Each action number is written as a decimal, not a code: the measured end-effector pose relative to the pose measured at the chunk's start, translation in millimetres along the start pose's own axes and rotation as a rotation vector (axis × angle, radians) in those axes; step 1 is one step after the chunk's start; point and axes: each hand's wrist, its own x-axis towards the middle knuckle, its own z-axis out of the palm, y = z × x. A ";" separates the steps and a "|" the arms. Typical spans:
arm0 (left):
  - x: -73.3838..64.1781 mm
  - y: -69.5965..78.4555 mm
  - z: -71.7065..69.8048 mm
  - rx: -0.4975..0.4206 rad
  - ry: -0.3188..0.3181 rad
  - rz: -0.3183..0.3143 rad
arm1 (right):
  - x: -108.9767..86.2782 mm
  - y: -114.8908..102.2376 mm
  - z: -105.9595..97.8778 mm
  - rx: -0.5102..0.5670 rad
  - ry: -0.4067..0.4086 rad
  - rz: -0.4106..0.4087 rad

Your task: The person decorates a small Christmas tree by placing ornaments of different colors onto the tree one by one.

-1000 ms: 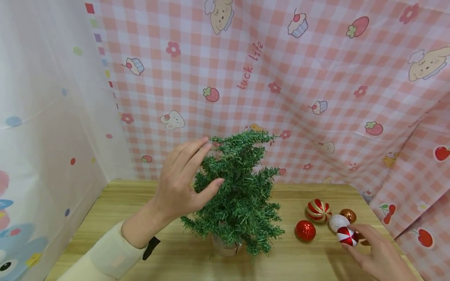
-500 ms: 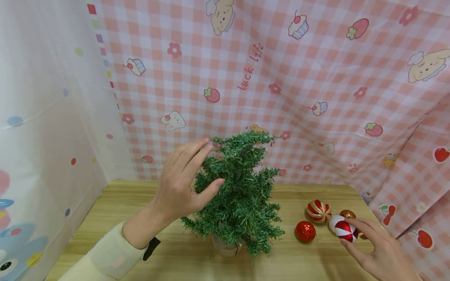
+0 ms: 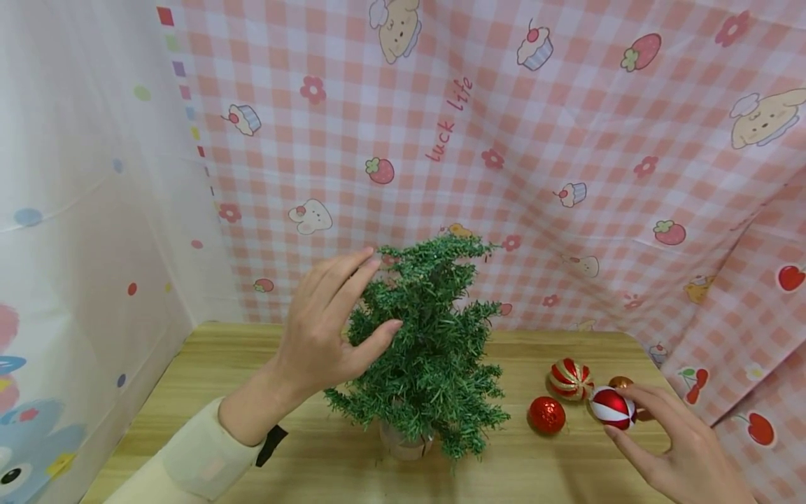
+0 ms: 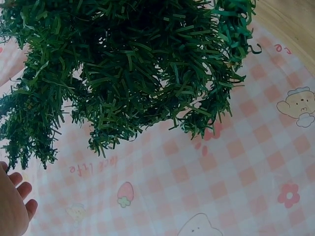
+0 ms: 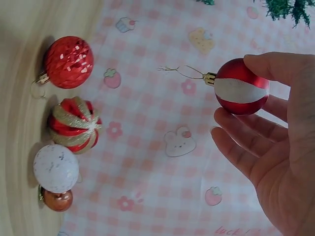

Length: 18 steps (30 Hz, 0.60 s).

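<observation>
My right hand [image 3: 683, 444] pinches a red-and-white striped Christmas ball [image 3: 612, 408] between thumb and fingers. In the right wrist view the ball [image 5: 241, 87] hangs clear of the table, its gold cap and thin string loop pointing left. A small artificial Christmas tree [image 3: 434, 343] stands upright in the middle of the table. Beside its upper left branches is my left hand [image 3: 327, 325], fingers extended and thumb spread, with nothing in its grasp. In the left wrist view, some fingertips [image 4: 24, 189] show below the green branches [image 4: 133, 73].
On the wooden table [image 3: 239, 378], right of the tree, lie a glittery red ball [image 3: 546, 415] and a red-and-gold striped ball [image 3: 571, 379]. A speckled white ball [image 5: 55, 168] and a small copper ball [image 5: 58, 200] lie alongside. Checked cloth [image 3: 340, 154] hangs behind.
My right hand has raised the red-and-white ball and turned it, so it now covers the white ball in the head view. The left hand and the tree have stayed put.
</observation>
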 end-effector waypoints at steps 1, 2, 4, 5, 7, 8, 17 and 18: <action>0.0 0.0 0.0 -0.001 0.000 0.000 | 1.0 -0.9 0.4 0.008 0.010 -0.011; 0.0 0.1 -0.1 -0.001 -0.001 0.000 | 2.2 -2.4 0.3 0.010 0.012 -0.011; 0.0 0.1 -0.3 -0.002 -0.001 -0.001 | 4.7 -5.8 -0.2 0.010 0.016 -0.013; -0.1 0.1 -0.4 -0.003 -0.002 -0.001 | 6.2 -7.9 -0.6 0.007 0.016 -0.011; -0.1 0.2 -0.5 -0.003 -0.002 -0.002 | 9.4 -12.4 -1.4 0.000 0.020 -0.012; -0.2 0.3 -0.6 -0.002 -0.002 -0.002 | 11.1 -14.8 -1.7 -0.003 0.024 -0.015; -0.3 0.7 -0.4 0.001 -0.001 0.001 | 33.0 -38.5 -2.0 0.098 0.106 -0.138; -0.3 0.7 -0.4 0.000 -0.001 0.000 | 35.3 -41.0 -2.1 0.105 0.109 -0.145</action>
